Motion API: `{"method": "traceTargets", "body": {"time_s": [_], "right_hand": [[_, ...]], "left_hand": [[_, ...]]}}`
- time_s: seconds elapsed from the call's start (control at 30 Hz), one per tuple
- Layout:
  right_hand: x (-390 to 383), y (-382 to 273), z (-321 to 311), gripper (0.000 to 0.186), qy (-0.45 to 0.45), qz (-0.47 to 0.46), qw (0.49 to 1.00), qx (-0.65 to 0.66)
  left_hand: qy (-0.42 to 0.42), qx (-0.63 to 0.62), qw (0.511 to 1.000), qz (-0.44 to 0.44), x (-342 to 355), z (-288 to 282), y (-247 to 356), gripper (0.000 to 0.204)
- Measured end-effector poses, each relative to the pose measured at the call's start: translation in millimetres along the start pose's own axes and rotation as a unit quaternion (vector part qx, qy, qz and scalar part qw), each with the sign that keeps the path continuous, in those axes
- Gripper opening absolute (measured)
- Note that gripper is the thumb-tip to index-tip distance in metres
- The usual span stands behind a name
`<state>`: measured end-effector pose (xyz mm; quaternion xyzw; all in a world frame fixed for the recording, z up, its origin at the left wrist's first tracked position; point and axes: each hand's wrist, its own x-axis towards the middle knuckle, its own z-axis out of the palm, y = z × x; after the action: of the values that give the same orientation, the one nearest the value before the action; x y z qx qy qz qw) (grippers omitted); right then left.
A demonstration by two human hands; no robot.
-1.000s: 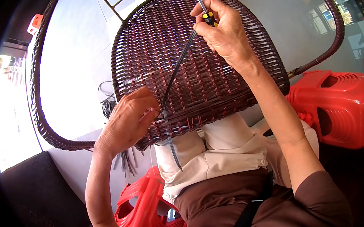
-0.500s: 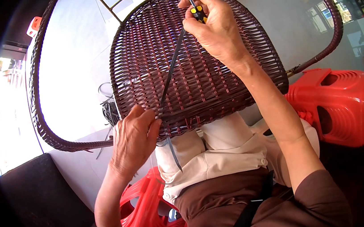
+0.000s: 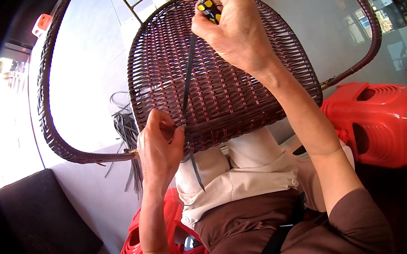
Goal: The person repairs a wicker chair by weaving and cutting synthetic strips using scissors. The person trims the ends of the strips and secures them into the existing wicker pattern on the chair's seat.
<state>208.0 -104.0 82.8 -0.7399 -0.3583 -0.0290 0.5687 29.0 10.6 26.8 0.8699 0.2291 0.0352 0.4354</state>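
A dark brown woven seat (image 3: 239, 85) rests before me, its near edge above my lap. My right hand (image 3: 234, 25) is closed around a screwdriver (image 3: 209, 11) with a black-and-yellow handle, its metal shaft pointing up and away. From beneath that hand a flat dark strip (image 3: 189, 81) runs taut across the seat to its near edge, and its loose tail hangs over my trousers. At the near edge my left hand (image 3: 158, 144) is closed, fingers bent and thumb close beside the strip. Whatever those fingertips pinch is hidden.
A wrapped curved frame (image 3: 55, 129) loops out on both sides of the seat. Loose dark strips (image 3: 126, 131) lie in a bundle left of it. Red plastic stools (image 3: 379, 127) stand at right and lower left. A dark panel (image 3: 46, 220) is at far left.
My right hand, with the screwdriver, has moved a little up and to the left. My left forearm has swung rightward, and its fingers are bent higher beside the strip. The view has shifted slightly.
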Motion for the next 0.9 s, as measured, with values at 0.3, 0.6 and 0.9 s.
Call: {"method": "traceTargets", "body": {"time_s": [0.3,0.6,0.9], "right_hand": [[-5,22,4,0.021,0.069,-0.065,0.995,0.021],[0,24,3,0.025,0.070,-0.092,0.992,-0.054],[37,-4,17,0.022,0.063,-0.239,0.964,-0.098]], "left_hand": [[0.146,-0.268,0.952,-0.028,-22,36,-14,0.016],[0.251,0.009,0.968,0.032,-22,45,-3,0.019],[0.167,0.069,0.983,-0.022,-15,42,4,0.021]]}}
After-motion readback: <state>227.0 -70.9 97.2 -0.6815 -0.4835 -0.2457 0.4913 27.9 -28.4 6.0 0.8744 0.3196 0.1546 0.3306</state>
